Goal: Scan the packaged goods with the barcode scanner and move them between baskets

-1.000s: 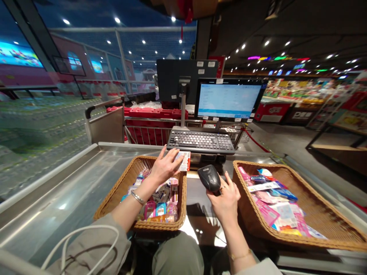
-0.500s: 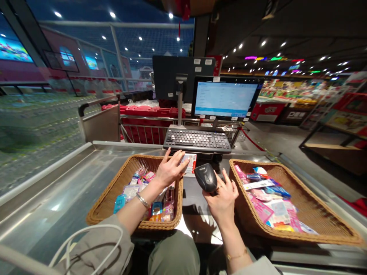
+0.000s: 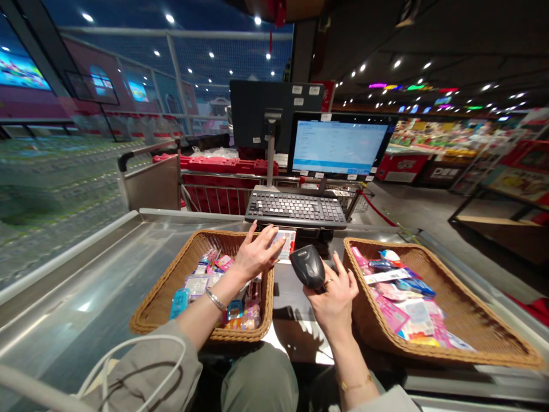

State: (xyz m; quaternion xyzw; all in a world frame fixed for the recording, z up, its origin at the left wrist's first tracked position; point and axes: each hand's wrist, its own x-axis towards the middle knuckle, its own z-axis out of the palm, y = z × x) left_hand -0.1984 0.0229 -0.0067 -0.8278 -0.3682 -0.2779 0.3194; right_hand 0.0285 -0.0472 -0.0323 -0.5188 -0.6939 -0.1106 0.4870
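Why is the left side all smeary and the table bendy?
Head view: the wide lens curves the shiny steel counter and smears the left edge; lamp glare spots it; the left hand with its white-and-red packet and right hand with the black handheld scanner look sharp.

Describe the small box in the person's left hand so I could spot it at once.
Find the lit monitor, then the black keyboard under it. Just below the keyboard, the left hand holds up a small flat box beside the black scanner. Unlike the packets lying in the wicker basket, it is in the air, white with a red edge.
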